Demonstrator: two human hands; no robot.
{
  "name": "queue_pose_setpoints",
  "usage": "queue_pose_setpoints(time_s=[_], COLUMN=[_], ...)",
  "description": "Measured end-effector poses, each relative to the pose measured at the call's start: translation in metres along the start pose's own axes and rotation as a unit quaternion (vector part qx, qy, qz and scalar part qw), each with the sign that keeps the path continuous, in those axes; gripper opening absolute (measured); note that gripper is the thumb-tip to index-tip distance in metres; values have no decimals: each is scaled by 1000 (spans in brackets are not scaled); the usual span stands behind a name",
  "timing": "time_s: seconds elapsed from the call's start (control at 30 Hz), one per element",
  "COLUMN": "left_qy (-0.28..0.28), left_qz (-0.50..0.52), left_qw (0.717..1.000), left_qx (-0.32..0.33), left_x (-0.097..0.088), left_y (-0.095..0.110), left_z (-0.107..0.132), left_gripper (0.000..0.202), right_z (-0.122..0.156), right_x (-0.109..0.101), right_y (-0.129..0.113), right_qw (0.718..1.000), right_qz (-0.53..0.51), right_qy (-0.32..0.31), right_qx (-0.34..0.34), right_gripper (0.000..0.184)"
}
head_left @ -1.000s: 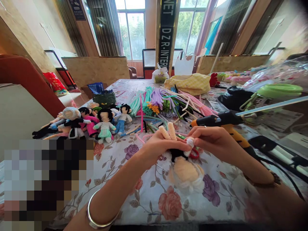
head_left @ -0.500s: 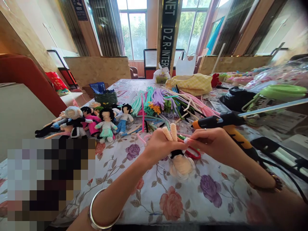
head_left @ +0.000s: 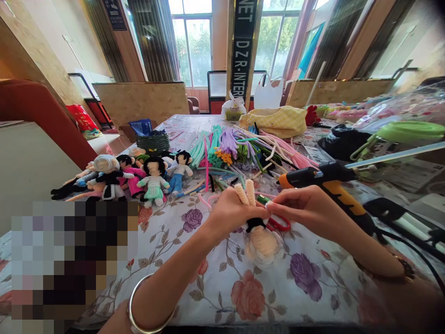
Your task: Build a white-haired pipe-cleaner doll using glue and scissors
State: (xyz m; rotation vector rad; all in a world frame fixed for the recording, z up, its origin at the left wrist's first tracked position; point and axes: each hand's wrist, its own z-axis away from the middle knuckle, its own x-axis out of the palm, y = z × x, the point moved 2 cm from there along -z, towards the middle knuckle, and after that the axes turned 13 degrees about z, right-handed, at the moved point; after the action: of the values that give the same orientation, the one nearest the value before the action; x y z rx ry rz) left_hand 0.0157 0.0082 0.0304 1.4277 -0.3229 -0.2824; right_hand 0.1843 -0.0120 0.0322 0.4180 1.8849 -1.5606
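A fuzzy pipe-cleaner doll (head_left: 263, 247) with a cream head and black collar hangs head-down toward me. My left hand (head_left: 231, 208) is closed around its body, and two cream legs stick up past the fingers. Fingertips of my right hand (head_left: 306, 204) pinch a small white fuzzy bit (head_left: 267, 205) at the doll's side, right by my left thumb. Whether that bit is joined to the doll, I cannot tell. Behind the hands lie red-handled scissors (head_left: 280, 223), partly hidden. A black and orange glue gun (head_left: 327, 176) with a long clear stick stands just beyond my right hand.
Several finished dolls (head_left: 153, 181) lie at the left beside a dark green basket (head_left: 152, 141). Bundles of coloured pipe cleaners (head_left: 225, 146) spread across the middle. A yellow checked cloth (head_left: 274, 121) sits behind them. The glue gun's black cord (head_left: 413, 248) runs along the right edge.
My right fingertips have shifted slightly at the white bit, which shows less now. The doll and my left hand have hardly moved.
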Motion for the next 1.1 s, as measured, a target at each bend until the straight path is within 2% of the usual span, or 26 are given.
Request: queue_pose_setpoints(time_s=[0.17,0.3,0.47,0.6,0.77,0.97,1.03,1.1], left_qy=[-29,-42,-79,-82,-64,-52,-55,-54], left_qz=[52,113,185,204,192,154,153,149], left_qw=[998,992,979,975,979,987,987,987], left_qx=[-15,-21,-16,-21,-18,-13,-15,-21], left_x=[1,-3,-5,-3,-1,-1,-2,-3], left_y=[-3,-1,1,0,-1,-2,-1,-1], left_z=[-2,-3,-4,-3,-2,-2,-3,-3], left_gripper=[7,11,11,11,11,11,12,13], right_z=[0,-1,-3,-3,-1,2,2,1], right_x=[0,-4,-7,-8,-8,-9,-9,-10], right_y=[1,0,1,-1,-6,-11,-11,-10], right_qw=[1000,1000,997,984,951,902,903,917], right_qz=[0,-13,3,88,195,292,291,279], right_qy=[-13,6,32,93,150,206,202,180], right_qx=[2,-11,-65,-125,-185,-243,-243,-223], right_gripper=[26,26,25,24,18,24,23,19])
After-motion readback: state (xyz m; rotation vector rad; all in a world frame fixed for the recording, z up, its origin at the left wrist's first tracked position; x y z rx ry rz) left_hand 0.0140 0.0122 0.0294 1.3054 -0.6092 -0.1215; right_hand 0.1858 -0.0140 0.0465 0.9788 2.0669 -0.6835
